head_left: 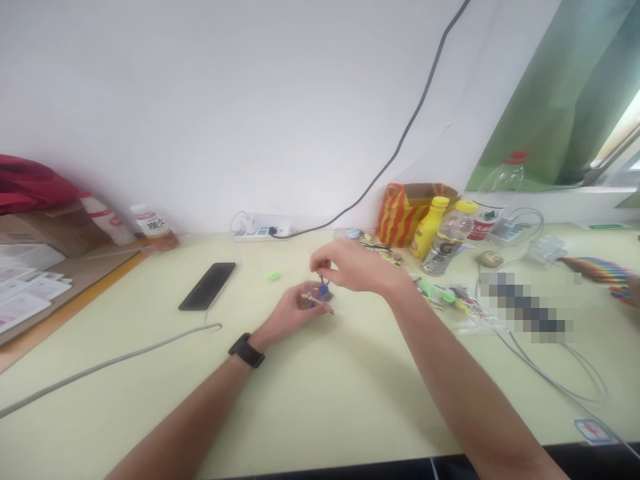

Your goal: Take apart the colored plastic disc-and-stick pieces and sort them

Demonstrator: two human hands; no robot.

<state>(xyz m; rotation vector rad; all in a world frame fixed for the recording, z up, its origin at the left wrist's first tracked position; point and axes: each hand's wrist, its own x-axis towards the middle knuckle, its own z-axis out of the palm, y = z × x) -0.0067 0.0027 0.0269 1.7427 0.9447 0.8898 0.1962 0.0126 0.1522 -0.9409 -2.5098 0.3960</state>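
My left hand (294, 308), with a black watch on its wrist, closes round a small blue plastic assembly (324, 291) just above the table. Thin light-coloured rods or strips stick out of this assembly near the fingertips; its exact kind is too small to tell. From above, my right hand (345, 264) reaches in with thumb and fingers pinched together over the blue piece. Something thin and dark shows under that pinch, but I cannot make out what it is. A little bright green piece (273, 276) lies on the table left of both hands.
On the pale table (320, 387) a black phone (207, 287) lies to the left. Several small coloured parts (450, 297) are heaped at right beside a yellow bottle (429, 229), a clear bottle (451, 243) and a striped bag (395, 217). A power strip (260, 229) stands by the wall.
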